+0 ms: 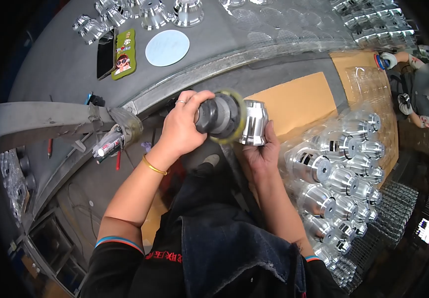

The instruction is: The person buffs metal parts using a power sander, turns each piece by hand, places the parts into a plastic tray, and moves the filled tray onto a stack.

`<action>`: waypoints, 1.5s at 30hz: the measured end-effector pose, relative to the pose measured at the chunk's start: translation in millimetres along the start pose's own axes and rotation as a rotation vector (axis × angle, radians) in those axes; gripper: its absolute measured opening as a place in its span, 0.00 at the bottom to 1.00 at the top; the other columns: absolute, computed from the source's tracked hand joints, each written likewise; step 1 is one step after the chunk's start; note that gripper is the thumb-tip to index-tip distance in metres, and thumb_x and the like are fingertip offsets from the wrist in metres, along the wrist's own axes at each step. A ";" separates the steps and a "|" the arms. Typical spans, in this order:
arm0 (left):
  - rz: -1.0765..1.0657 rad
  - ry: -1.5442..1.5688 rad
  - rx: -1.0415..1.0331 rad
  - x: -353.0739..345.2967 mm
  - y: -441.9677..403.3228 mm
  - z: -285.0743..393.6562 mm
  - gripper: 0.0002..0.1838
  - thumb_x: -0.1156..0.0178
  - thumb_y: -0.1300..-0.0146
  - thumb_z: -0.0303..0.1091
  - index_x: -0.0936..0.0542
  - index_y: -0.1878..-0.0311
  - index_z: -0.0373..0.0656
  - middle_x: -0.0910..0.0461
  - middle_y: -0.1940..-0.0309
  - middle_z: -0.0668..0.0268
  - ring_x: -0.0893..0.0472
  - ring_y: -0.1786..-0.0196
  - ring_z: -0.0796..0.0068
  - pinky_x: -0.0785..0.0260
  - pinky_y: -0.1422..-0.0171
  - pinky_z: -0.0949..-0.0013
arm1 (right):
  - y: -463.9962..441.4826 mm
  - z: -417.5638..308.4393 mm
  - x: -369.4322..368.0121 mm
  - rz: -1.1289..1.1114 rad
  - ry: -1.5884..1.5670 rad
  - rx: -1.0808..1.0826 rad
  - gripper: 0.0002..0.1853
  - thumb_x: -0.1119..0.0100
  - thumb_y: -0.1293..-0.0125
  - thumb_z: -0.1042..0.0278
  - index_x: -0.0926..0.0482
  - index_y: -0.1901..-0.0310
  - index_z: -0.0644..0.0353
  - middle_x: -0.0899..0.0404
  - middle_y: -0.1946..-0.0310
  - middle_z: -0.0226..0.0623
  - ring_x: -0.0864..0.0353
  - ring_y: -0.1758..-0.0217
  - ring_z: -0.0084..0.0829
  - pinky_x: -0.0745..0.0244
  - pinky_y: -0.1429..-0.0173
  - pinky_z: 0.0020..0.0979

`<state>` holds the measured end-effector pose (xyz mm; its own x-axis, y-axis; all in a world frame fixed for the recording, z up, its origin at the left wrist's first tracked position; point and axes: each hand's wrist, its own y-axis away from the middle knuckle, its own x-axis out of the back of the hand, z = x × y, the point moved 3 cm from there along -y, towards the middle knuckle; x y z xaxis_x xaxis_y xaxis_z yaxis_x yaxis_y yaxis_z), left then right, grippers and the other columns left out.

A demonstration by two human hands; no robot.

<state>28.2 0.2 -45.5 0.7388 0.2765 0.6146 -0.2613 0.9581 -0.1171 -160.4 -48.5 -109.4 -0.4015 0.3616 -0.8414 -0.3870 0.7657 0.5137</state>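
My left hand (182, 124), with a ring and a gold bangle, is wrapped round the black body of a handheld disc sander (219, 115). Its yellow-green rimmed disc faces right, with a blurred edge. Up against that disc is a shiny, ribbed metal housing (255, 123), tapered like a cup. My right hand (264, 151) grips this housing from below and from the right, thumb along its side. Whether the disc presses on the housing or only overlaps it, I cannot tell.
Many similar metal housings (311, 166) lie on the right beside cardboard (299, 102). A bench (214, 54) carries a phone (106, 54), a green case (124, 54) and a pale disc (167, 47). Pens (109, 144) hang at a metal post (50, 116). A co-worker (420, 92) is at far right.
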 end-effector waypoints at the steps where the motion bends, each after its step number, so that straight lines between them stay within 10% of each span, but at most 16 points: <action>1: -0.010 -0.035 0.008 -0.4 -0.5 -6.7 0.35 0.38 0.66 0.19 0.28 0.48 0.57 0.31 0.56 0.65 0.24 0.64 0.61 0.30 0.61 0.61 | 1.2 -0.8 0.4 0.023 -0.015 0.015 0.20 0.51 0.32 0.59 0.32 0.44 0.63 0.26 0.48 0.42 0.27 0.43 0.38 0.32 0.39 0.46; 8: 0.038 -0.168 0.100 6.8 1.3 -3.2 0.38 0.40 0.64 0.18 0.32 0.44 0.58 0.31 0.52 0.61 0.24 0.54 0.52 0.29 0.55 0.56 | 46.6 5.4 -64.6 -0.274 -0.084 -0.270 0.25 0.46 0.37 0.51 0.31 0.42 0.53 0.29 0.43 0.42 0.29 0.42 0.45 0.39 0.42 0.65; 13: -0.066 -0.181 -0.061 -16.5 -10.0 35.6 0.36 0.44 0.57 0.18 0.34 0.42 0.58 0.31 0.52 0.61 0.24 0.54 0.53 0.29 0.56 0.56 | 87.9 -28.0 -110.6 -0.482 -0.104 -0.185 0.19 0.48 0.34 0.55 0.27 0.48 0.60 0.23 0.50 0.38 0.25 0.45 0.34 0.30 0.40 0.40; 32: -0.269 -0.545 -0.180 -100.6 -55.3 137.4 0.45 0.31 0.60 0.29 0.39 0.34 0.58 0.35 0.42 0.51 0.32 0.41 0.50 0.38 0.40 0.54 | 230.1 -137.8 -92.6 -0.387 -0.023 0.510 0.23 0.45 0.36 0.59 0.32 0.43 0.60 0.25 0.49 0.38 0.26 0.45 0.35 0.33 0.38 0.42; 36: -0.166 -0.135 -0.503 -81.0 -35.0 204.8 0.38 0.33 0.55 0.32 0.34 0.37 0.48 0.34 0.41 0.53 0.31 0.42 0.55 0.40 0.37 0.57 | 252.1 -147.9 -87.3 -0.324 0.136 0.586 0.24 0.39 0.41 0.65 0.32 0.43 0.63 0.24 0.51 0.39 0.22 0.50 0.33 0.28 0.45 0.36; 40: -0.782 0.793 -0.328 -71.7 7.9 269.4 0.37 0.31 0.51 0.36 0.36 0.36 0.43 0.31 0.44 0.58 0.32 0.41 0.66 0.42 0.35 0.62 | 275.4 -157.5 -85.0 -0.258 0.469 0.986 0.23 0.38 0.45 0.78 0.29 0.46 0.68 0.23 0.52 0.41 0.23 0.50 0.30 0.27 0.46 0.33; 45: -1.040 1.016 -0.343 -79.6 38.5 302.6 0.42 0.32 0.50 0.37 0.43 0.33 0.43 0.32 0.45 0.55 0.32 0.41 0.64 0.42 0.35 0.61 | 303.0 -154.2 -78.1 -0.254 0.777 1.142 0.26 0.38 0.47 0.84 0.32 0.45 0.72 0.23 0.52 0.45 0.21 0.51 0.34 0.25 0.45 0.32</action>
<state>-228.7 -7.3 137.1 0.6412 -0.7295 -0.2383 0.6887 0.6840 -0.2406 -374.3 73.3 137.8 -0.9189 0.0547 -0.3907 0.2113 0.9045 -0.3704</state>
